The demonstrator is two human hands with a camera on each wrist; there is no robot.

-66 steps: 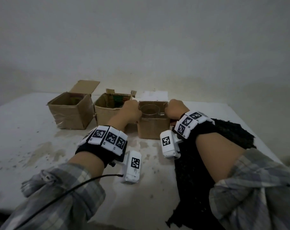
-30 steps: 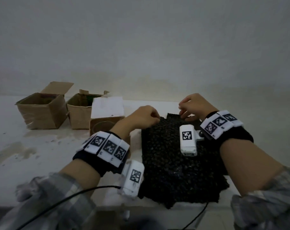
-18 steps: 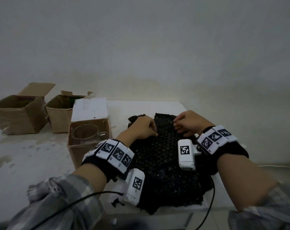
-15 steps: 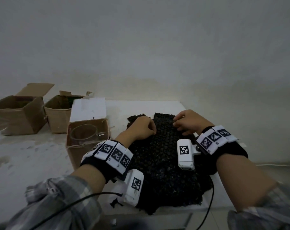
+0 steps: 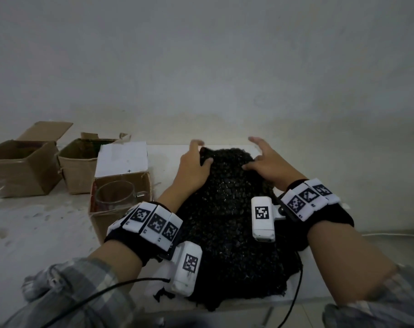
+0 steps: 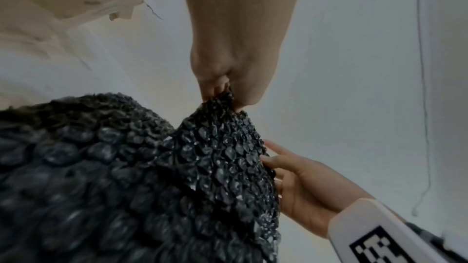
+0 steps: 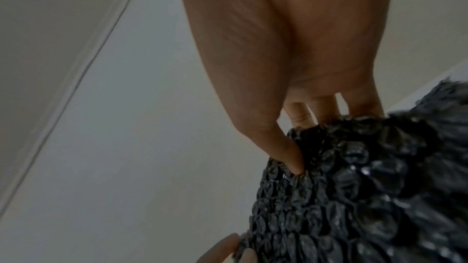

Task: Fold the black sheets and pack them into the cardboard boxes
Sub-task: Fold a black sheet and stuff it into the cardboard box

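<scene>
Already both hands pinch the far edge of the black bubble-wrap sheet (image 5: pixel 227 216) on the bench (image 5: pixel 35 233): left hand (image 5: pixel 193 170) and right hand (image 5: pixel 266 165) gripping corners. Springy wrap could slip free mid-fold, or brush the nearest cardboard box (image 5: pixel 120 202) holding a glass cup (image 5: pixel 114 195).

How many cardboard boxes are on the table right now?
3. The far-left box; the middle box right of it; the nearest box, holding a glass, beside the black sheet. Others may sit out of frame.
</scene>
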